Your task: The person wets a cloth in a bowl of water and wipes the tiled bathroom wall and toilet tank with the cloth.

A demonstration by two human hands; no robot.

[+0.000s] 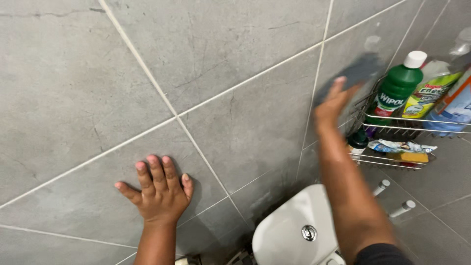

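My left hand point(158, 189) lies flat against the grey tiled wall point(221, 73), fingers spread, holding nothing. My right hand point(333, 100) is raised higher on the wall, motion-blurred, pressing a dark grey cloth point(360, 68) against the tiles. It is just left of a wire corner rack point(392, 128). The right forearm runs down across a white toilet cistern point(294, 225).
The wire rack holds a green bottle with a white cap point(398, 88), a yellow-green bottle point(429, 93) and a blue-orange container point(456, 105). Its lower shelf carries small packets and a yellow sponge point(409, 157). Two chrome wall pegs point(392, 196) stick out below.
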